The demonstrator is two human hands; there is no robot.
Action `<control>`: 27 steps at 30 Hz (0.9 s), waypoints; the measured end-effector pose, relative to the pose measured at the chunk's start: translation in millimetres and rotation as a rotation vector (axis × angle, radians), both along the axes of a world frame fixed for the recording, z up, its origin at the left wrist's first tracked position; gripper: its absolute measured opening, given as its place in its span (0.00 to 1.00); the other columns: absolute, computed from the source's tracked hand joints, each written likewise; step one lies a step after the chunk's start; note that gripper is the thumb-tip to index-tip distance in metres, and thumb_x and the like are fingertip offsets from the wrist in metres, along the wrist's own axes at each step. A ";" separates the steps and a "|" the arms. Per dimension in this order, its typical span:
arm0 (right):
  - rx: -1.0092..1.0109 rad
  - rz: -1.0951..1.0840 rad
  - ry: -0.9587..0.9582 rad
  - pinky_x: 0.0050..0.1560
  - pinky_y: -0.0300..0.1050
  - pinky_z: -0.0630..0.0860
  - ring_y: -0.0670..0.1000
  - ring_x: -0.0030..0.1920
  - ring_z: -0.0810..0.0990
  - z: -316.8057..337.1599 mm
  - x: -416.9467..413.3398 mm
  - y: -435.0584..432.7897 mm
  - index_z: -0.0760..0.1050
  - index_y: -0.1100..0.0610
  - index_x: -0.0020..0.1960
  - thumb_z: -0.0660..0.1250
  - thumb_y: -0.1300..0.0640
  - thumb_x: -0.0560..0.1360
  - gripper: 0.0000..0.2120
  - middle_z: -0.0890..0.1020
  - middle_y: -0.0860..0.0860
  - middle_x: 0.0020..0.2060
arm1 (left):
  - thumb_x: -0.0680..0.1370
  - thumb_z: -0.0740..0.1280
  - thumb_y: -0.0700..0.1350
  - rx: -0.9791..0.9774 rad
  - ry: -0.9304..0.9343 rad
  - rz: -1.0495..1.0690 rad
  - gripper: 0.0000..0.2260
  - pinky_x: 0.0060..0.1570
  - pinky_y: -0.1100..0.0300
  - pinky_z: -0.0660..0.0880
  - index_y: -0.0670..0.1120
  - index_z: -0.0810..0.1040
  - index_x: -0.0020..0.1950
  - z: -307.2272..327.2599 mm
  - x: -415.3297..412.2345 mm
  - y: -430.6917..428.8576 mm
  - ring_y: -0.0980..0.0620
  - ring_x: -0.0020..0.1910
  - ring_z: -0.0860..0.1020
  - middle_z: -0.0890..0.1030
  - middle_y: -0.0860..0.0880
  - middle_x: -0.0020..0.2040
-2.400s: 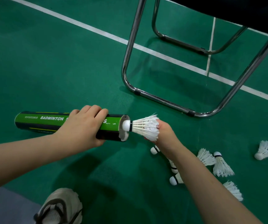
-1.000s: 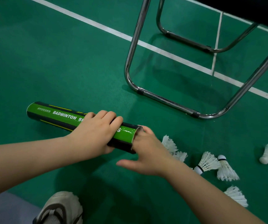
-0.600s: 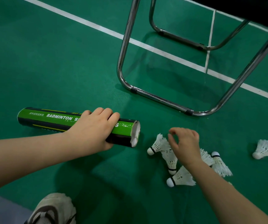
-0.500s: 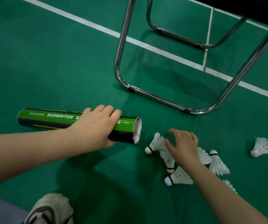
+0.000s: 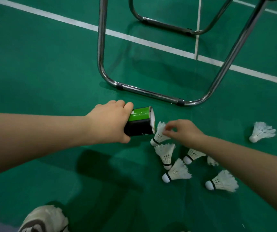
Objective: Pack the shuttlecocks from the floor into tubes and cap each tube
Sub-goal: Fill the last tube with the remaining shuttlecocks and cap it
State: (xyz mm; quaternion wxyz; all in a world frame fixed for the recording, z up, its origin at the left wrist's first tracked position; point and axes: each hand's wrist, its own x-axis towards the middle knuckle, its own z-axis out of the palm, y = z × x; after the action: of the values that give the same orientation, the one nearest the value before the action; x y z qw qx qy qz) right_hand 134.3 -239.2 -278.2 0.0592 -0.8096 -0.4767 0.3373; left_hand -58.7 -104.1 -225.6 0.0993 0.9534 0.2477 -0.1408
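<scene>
Beside the open mouth of the green shuttlecock tube (image 5: 139, 120), which my left hand (image 5: 107, 122) grips, my right hand (image 5: 183, 131) pinches one shuttlecock (image 5: 159, 135) by its feathers, with loose shuttlecocks (image 5: 176, 173) near the tube: too hard a pinch could crush the skirt, jamming entry.

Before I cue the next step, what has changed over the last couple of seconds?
The right hand pushed one shuttlecock into the tube, moved to the pile and now pinches the feathers of the nearest shuttlecock. The left hand kept its grip on the tube; the lone shuttlecock on the right stayed put.
</scene>
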 end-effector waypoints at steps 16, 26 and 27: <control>0.611 -0.435 0.006 0.40 0.33 0.71 0.39 0.34 0.75 99.6 -7.0 -70.8 0.76 0.49 0.35 0.68 0.53 0.73 0.08 0.79 0.44 0.32 | 0.66 0.69 0.58 -0.058 -0.005 0.002 0.24 0.41 0.55 0.69 0.49 0.60 0.49 6.6 39.6 -48.4 0.49 0.45 0.66 0.66 0.50 0.45; 0.316 -0.453 0.687 0.59 0.38 0.71 0.40 0.54 0.78 72.5 -37.4 -80.7 0.79 0.45 0.53 0.66 0.46 0.71 0.11 0.83 0.43 0.50 | 0.66 0.68 0.60 -0.024 -0.035 -0.015 0.24 0.44 0.53 0.71 0.50 0.57 0.48 8.1 39.2 -71.0 0.49 0.48 0.68 0.64 0.51 0.44; 0.290 -0.394 0.721 0.59 0.37 0.71 0.41 0.55 0.78 73.3 -34.5 -80.7 0.78 0.46 0.55 0.65 0.48 0.69 0.15 0.83 0.45 0.52 | 0.66 0.68 0.60 -0.020 -0.040 -0.011 0.24 0.44 0.53 0.71 0.50 0.57 0.48 8.8 39.8 -72.1 0.49 0.47 0.68 0.63 0.51 0.44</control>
State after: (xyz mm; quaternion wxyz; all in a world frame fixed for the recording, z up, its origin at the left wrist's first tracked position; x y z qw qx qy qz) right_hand 99.9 -319.9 -204.9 0.3984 -0.6987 -0.3042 0.5104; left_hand -18.9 -176.3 -216.7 0.1128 0.9564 0.2388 -0.1247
